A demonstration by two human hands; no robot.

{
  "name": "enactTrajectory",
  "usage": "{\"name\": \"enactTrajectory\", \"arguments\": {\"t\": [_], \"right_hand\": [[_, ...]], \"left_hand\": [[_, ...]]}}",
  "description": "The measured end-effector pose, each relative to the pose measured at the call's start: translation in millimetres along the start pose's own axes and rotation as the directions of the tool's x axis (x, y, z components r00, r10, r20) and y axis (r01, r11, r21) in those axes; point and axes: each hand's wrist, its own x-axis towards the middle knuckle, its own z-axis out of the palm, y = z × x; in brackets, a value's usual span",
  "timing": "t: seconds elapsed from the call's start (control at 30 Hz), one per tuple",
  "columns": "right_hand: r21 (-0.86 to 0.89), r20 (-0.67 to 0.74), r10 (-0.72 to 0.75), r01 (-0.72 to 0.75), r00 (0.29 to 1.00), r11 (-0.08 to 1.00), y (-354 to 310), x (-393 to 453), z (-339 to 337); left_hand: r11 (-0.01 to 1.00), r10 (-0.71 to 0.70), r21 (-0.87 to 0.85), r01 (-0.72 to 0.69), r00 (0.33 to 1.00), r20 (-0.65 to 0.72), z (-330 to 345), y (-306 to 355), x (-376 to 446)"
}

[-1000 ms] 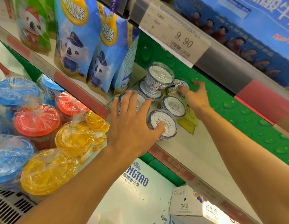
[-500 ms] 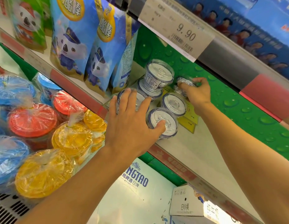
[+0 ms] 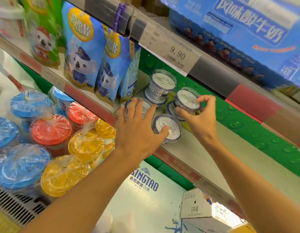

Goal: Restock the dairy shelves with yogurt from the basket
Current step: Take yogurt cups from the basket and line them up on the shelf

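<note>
Head view, looking forward and down at a chilled supermarket shelf. A white shelf (image 3: 188, 153) with a green back wall runs from near left to far right. A small cluster of clear-lidded yogurt cups (image 3: 156, 98) is gathered at its left end, some stacked two high. The left hand (image 3: 139, 132) is laid flat over the cluster with fingers spread: the fingers rest on the near-left cup (image 3: 137, 106) and the thumb rests on the lid of the front cup (image 3: 167, 127). The right hand (image 3: 199, 118) is curled around a raised cup (image 3: 187, 100), pinched at the rim between thumb and fingertips; this cup is held above a lower cup (image 3: 171, 108), and whether the two touch cannot be told. A further stacked cup (image 3: 162, 84) stands behind, toward the back wall. No basket is seen. To the left of the cups, blue pouches with a cartoon koala (image 3: 99, 64) are stood upright. Above, a price tag reading 9.90 (image 3: 169, 51) is fixed to the upper shelf edge. On the lower shelf at near left, wrapped tubs with blue, red and yellow lids (image 3: 52, 128) are packed together.

The step in hand is judged to be the stacking of the pinched cup onto the lower one, the neighbours being steadied meanwhile. For the next move, the cup would need to be centred, lowered level and released gently, so that the stack is not tipped.
</note>
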Motion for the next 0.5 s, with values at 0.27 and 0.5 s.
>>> {"name": "enactTrajectory", "arguments": {"t": [0.27,0.5], "right_hand": [[-0.071,0.020,-0.031,0.032,0.999,0.997,-54.8,-34.9,-21.7],[-0.092,0.178,-0.003,0.020,0.984,0.996,-108.0,-103.3,-19.2]], "left_hand": [[0.991,-0.002,-0.133,-0.002,1.000,-0.028,-33.2,-6.7,-12.6],[0.872,-0.257,-0.419,0.253,0.965,0.049,-117.1,-45.3,-82.7]]}}
